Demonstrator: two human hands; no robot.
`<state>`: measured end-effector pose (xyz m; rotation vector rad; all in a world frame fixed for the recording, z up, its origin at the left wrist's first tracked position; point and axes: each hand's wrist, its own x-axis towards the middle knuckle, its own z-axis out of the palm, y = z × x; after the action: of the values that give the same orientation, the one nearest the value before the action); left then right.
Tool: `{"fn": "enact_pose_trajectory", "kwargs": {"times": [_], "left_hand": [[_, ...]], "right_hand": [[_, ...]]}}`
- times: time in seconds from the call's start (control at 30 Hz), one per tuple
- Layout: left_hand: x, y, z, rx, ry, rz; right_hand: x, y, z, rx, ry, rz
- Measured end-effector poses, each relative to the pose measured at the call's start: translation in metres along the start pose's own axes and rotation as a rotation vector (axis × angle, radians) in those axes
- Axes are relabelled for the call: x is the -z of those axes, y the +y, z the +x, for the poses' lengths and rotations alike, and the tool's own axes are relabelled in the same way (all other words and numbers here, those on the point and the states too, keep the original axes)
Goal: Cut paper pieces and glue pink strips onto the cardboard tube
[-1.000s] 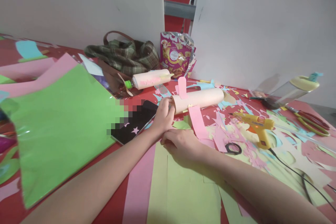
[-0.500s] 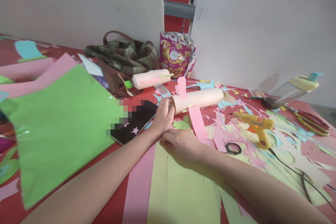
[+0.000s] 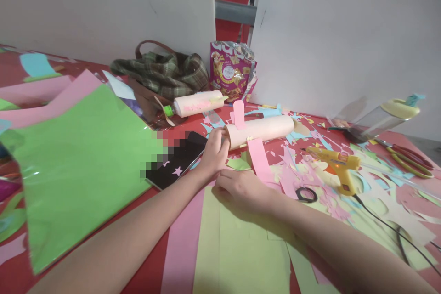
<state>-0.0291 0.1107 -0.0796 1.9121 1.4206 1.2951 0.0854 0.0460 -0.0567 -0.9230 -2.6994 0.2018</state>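
A cream paper tube [image 3: 262, 131] lies on its side in the middle, with pink paper flaps, one sticking up and another slanting down toward me. My left hand [image 3: 216, 150] is closed at the tube's near left end, its fingertips partly hidden there. Just below it, my right hand [image 3: 243, 189] rests over the pale yellow paper sheets [image 3: 253, 262], fingers curled in. Whatever those fingers hold, if anything, is out of sight. Left of my wrist lies a dark phone [image 3: 189, 151] with a pink star on it.
Right of the tube are a yellow glue gun [image 3: 336, 165] with its cord, black-handled scissors [image 3: 306, 195] and paper scraps. Further right are pliers [image 3: 406, 158] and a clear bottle [image 3: 382, 117]. Behind stand a snack bag [image 3: 230, 71] and a wrapped bottle [image 3: 200, 104]. Green sheets [image 3: 82, 165] lie left.
My right hand has shifted slightly to the right, a little away from my left wrist. My left hand and the paper tube stay where they were.
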Motion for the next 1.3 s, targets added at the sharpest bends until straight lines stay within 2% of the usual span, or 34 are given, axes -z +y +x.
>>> {"fn": "enact_pose_trajectory", "kwargs": {"times": [0.13, 0.2, 0.3, 0.43, 0.53, 0.7, 1.3], "left_hand": [[0.0, 0.001, -0.001, 0.008, 0.005, -0.012], [0.0, 0.001, -0.001, 0.022, 0.004, -0.011], [0.0, 0.002, -0.001, 0.031, -0.01, -0.014], [0.001, 0.001, 0.0, 0.023, -0.039, -0.017], [0.002, 0.0, 0.0, 0.015, -0.034, -0.004], [0.001, 0.0, -0.001, -0.02, -0.034, 0.03], [0.001, 0.002, -0.002, -0.027, -0.07, 0.03]], "right_hand": [[0.02, 0.012, 0.001, 0.073, -0.003, 0.028], [0.035, 0.025, 0.0, 0.029, 0.056, 0.047], [0.05, 0.05, -0.005, -0.023, 0.272, -0.02], [0.044, 0.082, -0.014, -0.021, 0.444, -0.345], [0.032, 0.094, -0.018, 0.01, 0.439, -0.425], [0.022, 0.1, -0.02, 0.03, 0.419, -0.486], [0.021, 0.103, -0.019, 0.05, 0.413, -0.572]]}}
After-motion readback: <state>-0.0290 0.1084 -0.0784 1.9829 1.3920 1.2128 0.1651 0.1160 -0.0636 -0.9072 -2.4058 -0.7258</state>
